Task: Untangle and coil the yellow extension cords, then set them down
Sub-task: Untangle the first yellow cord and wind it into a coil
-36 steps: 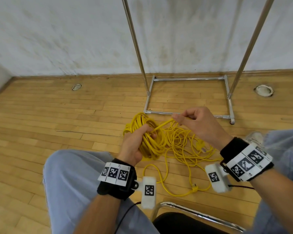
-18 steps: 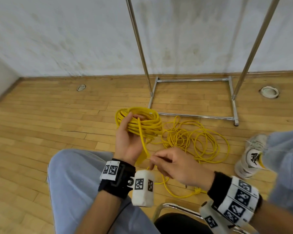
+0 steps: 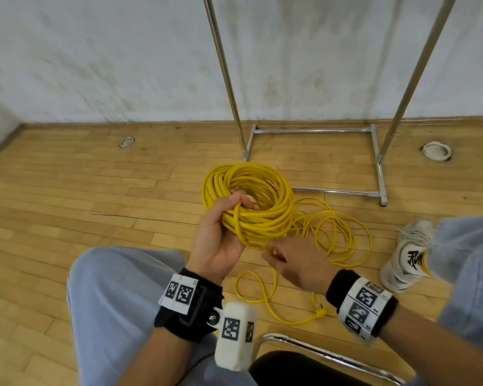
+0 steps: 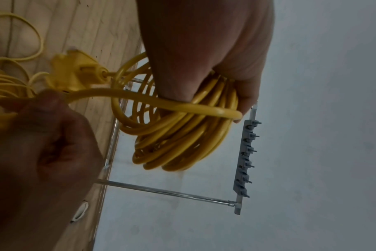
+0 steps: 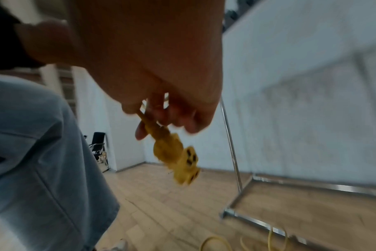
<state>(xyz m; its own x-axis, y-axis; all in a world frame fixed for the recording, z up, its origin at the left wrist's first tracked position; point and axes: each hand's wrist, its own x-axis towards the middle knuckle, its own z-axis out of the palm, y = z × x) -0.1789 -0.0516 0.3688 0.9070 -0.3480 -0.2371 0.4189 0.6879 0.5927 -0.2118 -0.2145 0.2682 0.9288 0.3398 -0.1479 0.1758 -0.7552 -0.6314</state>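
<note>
My left hand (image 3: 234, 208) grips a thick coil of yellow extension cord (image 3: 251, 199) above the floor, fingers curled round the bundle (image 4: 182, 135). Just below the coil, my right hand (image 3: 271, 253) pinches the cord's last stretch close to its yellow socket end (image 5: 178, 159), which dangles under the fingers. That socket (image 4: 73, 73) also shows beside the coil in the left wrist view. A second, thinner yellow cord (image 3: 335, 232) lies in loose tangled loops on the wooden floor to the right. Its plug (image 3: 319, 313) rests near my right wrist.
A metal garment rack (image 3: 313, 131) stands on the floor against the white wall behind the cords. My shoe (image 3: 410, 252) is at the right and my left knee (image 3: 117, 288) at the left. A chrome chair frame (image 3: 318, 349) sits below. Round floor sockets (image 3: 435, 150) lie further back.
My right hand swung from the far side of the coil down to its near side, laying another turn of cord. My left hand lifted the coil and turned it flatter toward me.
</note>
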